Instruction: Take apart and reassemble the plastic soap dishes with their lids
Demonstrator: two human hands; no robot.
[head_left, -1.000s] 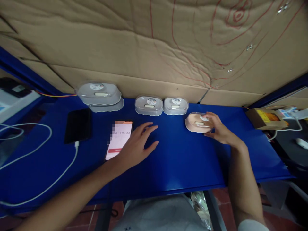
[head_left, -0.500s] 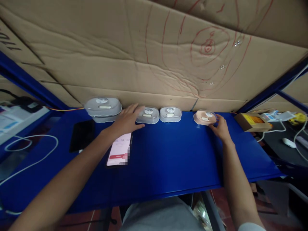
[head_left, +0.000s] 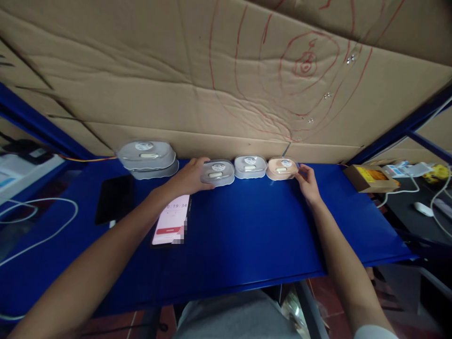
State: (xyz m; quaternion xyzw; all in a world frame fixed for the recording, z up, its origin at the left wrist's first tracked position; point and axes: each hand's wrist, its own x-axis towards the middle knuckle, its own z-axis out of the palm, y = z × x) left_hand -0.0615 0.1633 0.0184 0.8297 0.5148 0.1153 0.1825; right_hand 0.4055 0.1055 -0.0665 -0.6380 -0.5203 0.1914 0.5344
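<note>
My left hand [head_left: 192, 176] grips the left end of a grey plastic box with a clear lid [head_left: 218, 174], thumb in front and fingers behind. Just right of it stands a second grey lidded box [head_left: 250, 168]. Beside that one, with its left end close against it, is a peach lidded box [head_left: 281, 169]. The thumb and fingers of my right hand [head_left: 308, 183] are round the peach box's right end. Each lid bears a round white sticker and a small pale tab. Left of my left hand, two more grey lidded boxes [head_left: 146, 157] are stacked.
A phone with a lit timer [head_left: 173, 214] lies under my left forearm on the blue table [head_left: 254, 235]. A dark phone [head_left: 115, 200] and a white cable [head_left: 67, 221] are further left. Cardboard [head_left: 158, 89] walls the back. An open carton [head_left: 370, 179] stands right.
My right hand has moved left with the peach box, which closed the gap to the grey box. The left-hand grey box has turned slightly, and my left hand has closed round its end.
</note>
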